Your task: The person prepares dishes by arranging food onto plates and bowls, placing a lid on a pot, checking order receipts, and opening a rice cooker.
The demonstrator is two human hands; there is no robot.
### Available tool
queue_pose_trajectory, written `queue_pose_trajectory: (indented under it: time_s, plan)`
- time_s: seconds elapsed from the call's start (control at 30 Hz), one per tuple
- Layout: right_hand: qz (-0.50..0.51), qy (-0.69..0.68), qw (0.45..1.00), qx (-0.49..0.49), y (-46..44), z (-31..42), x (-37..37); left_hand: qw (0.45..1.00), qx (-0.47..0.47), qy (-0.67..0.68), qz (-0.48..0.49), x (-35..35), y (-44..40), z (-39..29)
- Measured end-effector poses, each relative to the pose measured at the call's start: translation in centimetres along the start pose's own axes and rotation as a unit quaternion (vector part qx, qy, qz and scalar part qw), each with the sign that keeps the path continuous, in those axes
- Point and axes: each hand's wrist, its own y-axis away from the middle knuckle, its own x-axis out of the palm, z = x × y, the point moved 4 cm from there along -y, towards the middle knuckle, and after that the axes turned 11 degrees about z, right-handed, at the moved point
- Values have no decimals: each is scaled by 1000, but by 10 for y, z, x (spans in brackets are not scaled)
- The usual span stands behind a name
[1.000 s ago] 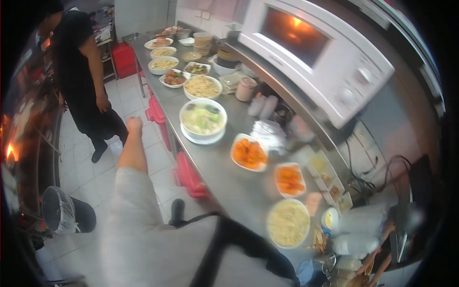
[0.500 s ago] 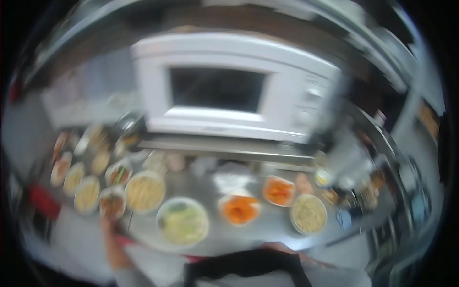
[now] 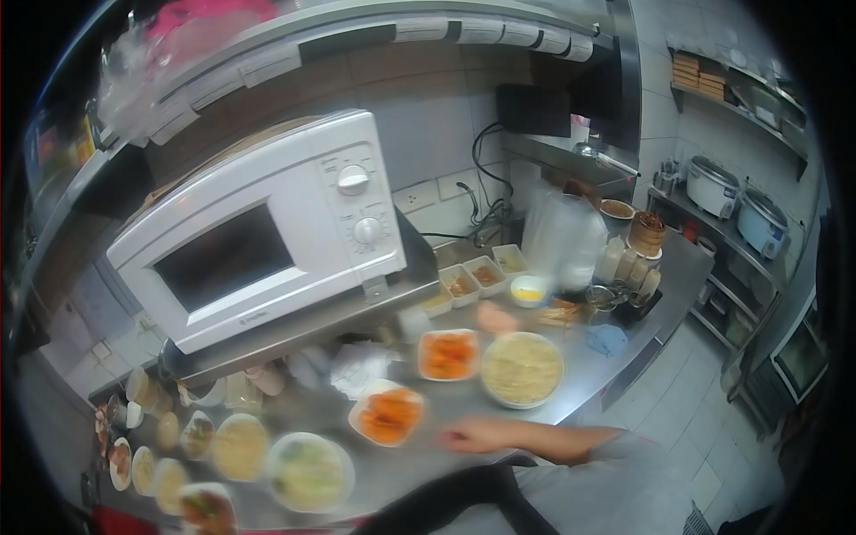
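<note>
My right hand (image 3: 471,435) is over the steel counter, just right of a white square bowl of orange food pieces (image 3: 390,415) and apart from it. Motion blurs the fingers, so I cannot tell whether they are open or closed. Behind that hand stand a second square bowl of orange pieces (image 3: 448,355) and a round bowl of pale shredded food (image 3: 523,369). At the lower left edge a bowl of brown and green food (image 3: 207,510) shows blurred. My left hand is out of view. Nearby is a large bowl of pale green food (image 3: 310,473).
A white microwave (image 3: 267,241) stands on a raised steel shelf (image 3: 303,323) behind the bowls. Several small bowls line the counter's left end. Farther right are a clear plastic container (image 3: 566,236), squeeze bottles (image 3: 627,266) and a blue cloth (image 3: 607,340). Rice cookers (image 3: 713,185) sit on a far shelf.
The view has swung right, bringing in the far shelves and floor. My right arm now reaches over the counter beside the orange food. My left hand, earlier at the bowl of brown food, has left view.
</note>
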Motion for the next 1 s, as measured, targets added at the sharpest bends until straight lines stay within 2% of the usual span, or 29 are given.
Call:
queue_pose_trajectory:
  time_s: [0.03, 0.07, 0.13, 0.17, 0.2, 0.3, 0.37, 0.43, 0.5, 0.53, 0.6, 0.63, 0.67, 0.77, 0.8, 0.93, 1.0]
  plan:
    - [-14, -1, 999, -46, -3, 13, -16, 999, -17, 8, 36, 8, 9, -6]
    - [-29, -1, 995, -92, -6, 23, -33, 993, -96, -10, 67, 20, 12, -5]
    - [-61, -4, 982, -178, -10, 37, -67, 973, -107, 83, 188, 87, 31, -40]
    - [-48, 22, 985, -162, -8, 45, -85, 954, -111, 130, 246, 131, 47, -72]
    - [-80, 34, 979, -184, -4, 49, -102, 947, 55, 227, 220, 201, 89, -148]
    - [-95, 50, 970, -216, 14, 50, -150, 944, 38, 138, 296, 312, 124, -184]
    - [-76, 39, 973, -216, 28, 39, -174, 920, 33, 125, 371, 389, 151, -208]
    - [-30, 80, 984, -157, 49, 20, -191, 884, 60, 158, 437, 459, 180, -225]
    - [15, 123, 988, -95, 77, 1, -202, 868, 30, 118, 481, 517, 201, -222]
    - [12, 149, 982, -113, 83, -22, -207, 854, 39, 133, 502, 544, 214, -226]
    - [44, 190, 977, -85, 105, -52, -217, 830, 37, 125, 542, 585, 239, -243]
    - [60, 211, 973, -72, 117, -62, -223, 829, 37, 121, 544, 600, 246, -247]
    - [56, 165, 984, -39, 132, -64, -229, 828, 37, 117, 547, 615, 252, -248]
    - [3, 229, 972, 55, 160, -76, -246, 830, 36, 98, 548, 646, 270, -262]
    - [-52, 269, 960, 54, 169, -76, -250, 832, 29, 78, 548, 654, 272, -263]
    - [-39, 277, 951, 129, 183, -88, -257, 835, 11, 40, 549, 674, 282, -274]
    - [-43, 288, 948, 128, 186, -90, -259, 841, -4, 42, 540, 680, 288, -279]
